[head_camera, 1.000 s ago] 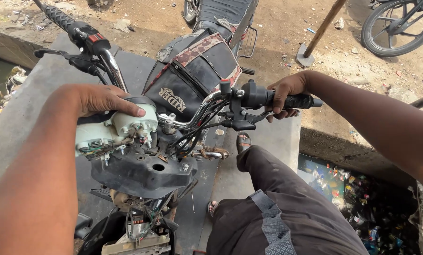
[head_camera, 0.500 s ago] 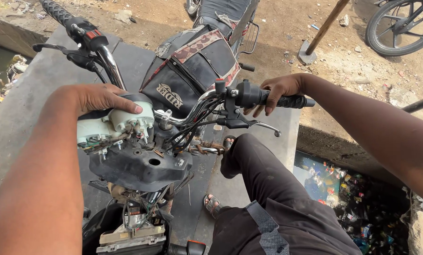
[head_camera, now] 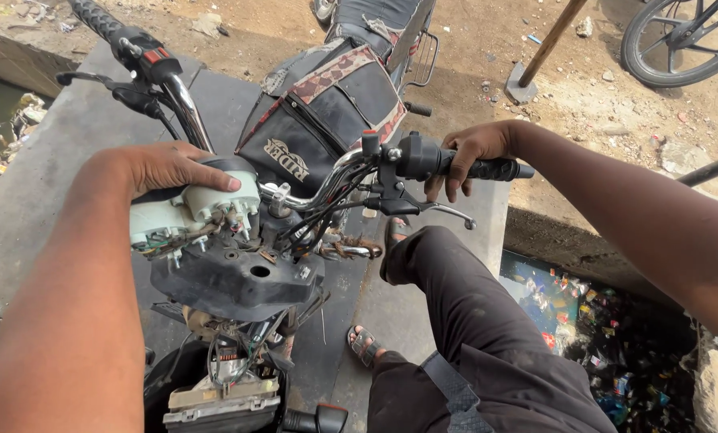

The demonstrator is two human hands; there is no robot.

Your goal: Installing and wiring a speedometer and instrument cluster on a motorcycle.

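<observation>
Up close, two bare hands work at the front of a stripped motorcycle.

Fingers spread and curved, the left hand [head_camera: 166, 167] lies flat over the top of the pale instrument cluster [head_camera: 190, 212], palm down, pressing rather than clenching. That cluster sits tilted above the black headlight bracket [head_camera: 231, 277], its underside bare, with loose coloured wires hanging out below. The right hand [head_camera: 473, 152] is wrapped around the black handlebar grip [head_camera: 495, 169], fingers curled under it, just beside the switch housing [head_camera: 413, 156] and above the brake lever [head_camera: 443, 210].
</observation>
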